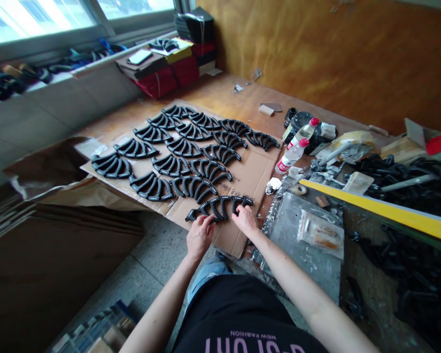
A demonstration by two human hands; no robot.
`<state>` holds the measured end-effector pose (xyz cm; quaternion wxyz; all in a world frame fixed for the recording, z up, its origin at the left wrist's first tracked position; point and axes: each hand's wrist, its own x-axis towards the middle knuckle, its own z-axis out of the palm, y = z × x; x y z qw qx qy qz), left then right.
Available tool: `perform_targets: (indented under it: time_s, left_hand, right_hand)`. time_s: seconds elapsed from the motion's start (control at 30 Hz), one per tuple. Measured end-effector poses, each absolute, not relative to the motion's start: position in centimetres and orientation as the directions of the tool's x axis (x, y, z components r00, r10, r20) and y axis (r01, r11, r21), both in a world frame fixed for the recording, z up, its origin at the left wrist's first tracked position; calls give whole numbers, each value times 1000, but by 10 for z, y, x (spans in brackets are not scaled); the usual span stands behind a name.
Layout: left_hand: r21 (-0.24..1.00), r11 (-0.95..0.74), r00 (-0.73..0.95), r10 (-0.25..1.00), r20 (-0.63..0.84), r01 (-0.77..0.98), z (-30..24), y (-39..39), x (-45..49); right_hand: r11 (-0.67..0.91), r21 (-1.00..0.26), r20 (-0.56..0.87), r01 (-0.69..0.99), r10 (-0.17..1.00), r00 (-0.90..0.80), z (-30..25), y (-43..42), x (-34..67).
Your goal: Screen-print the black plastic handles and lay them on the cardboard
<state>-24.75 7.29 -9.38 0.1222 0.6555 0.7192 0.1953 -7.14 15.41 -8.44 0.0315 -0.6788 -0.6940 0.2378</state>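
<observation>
A fan of curved black pieces, the near set [220,207], is lain at the front edge of the cardboard [252,176], closest to the person. It is touched at both ends.

The left hand [199,238] is seen from the back. Its fingers [206,220] are stretched forward and slightly apart, with the tips laid on the left end of the near set. Nothing is enclosed by them.

The right hand [246,221] is placed at the other end. Its fingers [239,210] are bent and held close together, with the tips set down on the right end of the near set. Whether that end is pinched or only pressed cannot be told, since the fingertips are hidden behind the knuckles.

More sets [191,147] of the same kind are spread over the cardboard in slanting rows, lying flat and just beside one another. The cardboard is carried by a wooden surface [238,100] and juts out over the floor [150,274].

To the right of the cardboard, two bottles [293,155] with red caps are lain on their sides, and a tape roll [299,189] is found near them. A yellow bar [389,212] is stretched across the right side, with a heap [419,181] of loose black parts behind it. A grey sheet [297,235] is spread just beside the right hand.
</observation>
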Motion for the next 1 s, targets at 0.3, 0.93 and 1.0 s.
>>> perform_targets:
  time_s: [0.3, 0.93, 1.0]
  left_hand:
    - [243, 28, -49, 996, 79, 970, -96, 88, -248]
    - [312, -98, 68, 992, 104, 945, -104, 98, -256]
    - [301, -108, 88, 993, 78, 947, -102, 99, -258]
  right_hand:
    - [72, -403, -258, 912, 948, -188, -87, 152, -56]
    - [284, -341, -94, 896, 938, -334, -71, 125, -91]
    - [276, -330, -134, 903, 933, -334, -74, 124, -104]
